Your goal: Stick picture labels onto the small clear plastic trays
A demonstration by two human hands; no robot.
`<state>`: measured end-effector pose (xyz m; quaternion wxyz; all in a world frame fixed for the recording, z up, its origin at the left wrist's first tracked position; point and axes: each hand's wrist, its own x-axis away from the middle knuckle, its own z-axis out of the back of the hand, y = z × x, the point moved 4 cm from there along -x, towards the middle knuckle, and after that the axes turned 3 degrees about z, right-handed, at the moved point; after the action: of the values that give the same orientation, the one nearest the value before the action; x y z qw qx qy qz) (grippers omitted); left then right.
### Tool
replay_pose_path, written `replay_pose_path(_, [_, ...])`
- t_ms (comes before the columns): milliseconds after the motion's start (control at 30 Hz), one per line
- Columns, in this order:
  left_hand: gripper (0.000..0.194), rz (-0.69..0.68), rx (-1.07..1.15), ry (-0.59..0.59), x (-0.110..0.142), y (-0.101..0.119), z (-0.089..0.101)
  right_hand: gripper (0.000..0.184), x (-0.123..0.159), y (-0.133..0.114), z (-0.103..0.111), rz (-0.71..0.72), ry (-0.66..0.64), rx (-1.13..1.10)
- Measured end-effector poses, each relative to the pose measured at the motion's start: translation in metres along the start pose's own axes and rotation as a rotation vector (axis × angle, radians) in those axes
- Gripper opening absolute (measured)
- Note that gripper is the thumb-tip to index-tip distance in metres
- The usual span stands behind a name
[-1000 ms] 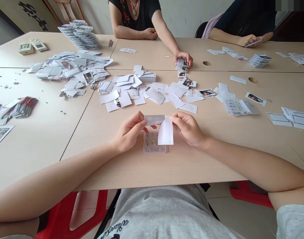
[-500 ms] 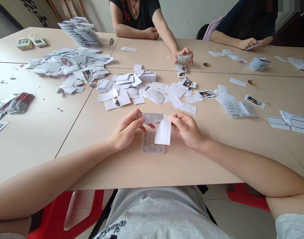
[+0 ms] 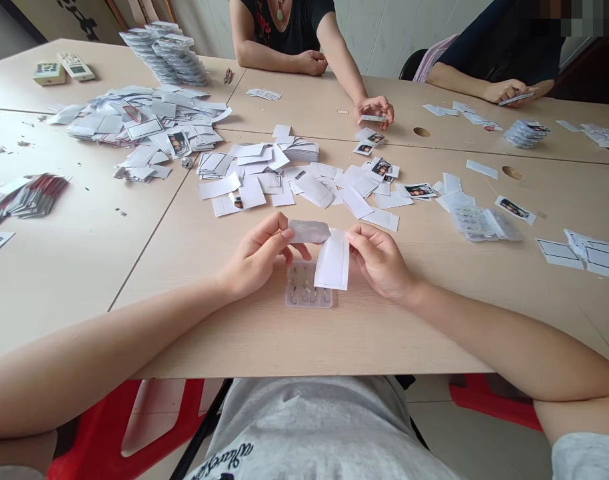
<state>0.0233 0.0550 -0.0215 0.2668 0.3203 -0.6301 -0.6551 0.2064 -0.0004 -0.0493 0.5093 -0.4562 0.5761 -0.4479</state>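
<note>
My left hand [image 3: 257, 257] pinches the left end of a small clear plastic lid [image 3: 308, 231], held just above the table. My right hand [image 3: 379, 260] pinches the top of a white paper card [image 3: 333, 264] that hangs down beside the lid. Under both lies a clear plastic tray [image 3: 304, 293] with several small hooks in it, flat on the wooden table [image 3: 364, 327]. The card covers the tray's right part.
Loose white cards [image 3: 294, 180] lie scattered beyond my hands, with a bigger heap [image 3: 139, 130] at the left and stacked packs [image 3: 167, 57] behind it. More clear trays [image 3: 479, 222] sit at the right. Two other people work across the table; one person's hand [image 3: 377, 110] holds a card.
My hands hold the lid and card much as before. The person opposite has lowered the card from upright to flat on the table.
</note>
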Motion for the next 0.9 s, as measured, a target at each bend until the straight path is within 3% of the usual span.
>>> replay_pose_path(667, [0.022, 0.059, 0.149, -0.006, -0.0032, -0.0018, 0.0027, 0.023, -0.0001, -0.0012, -0.001, -0.055, 0.033, -0.082])
replay_pose_path(900, [0.019, 0.071, 0.205, 0.073, -0.0049, -0.0012, 0.0074, 0.02, -0.0031, -0.0046, -0.0015, -0.103, 0.133, -0.272])
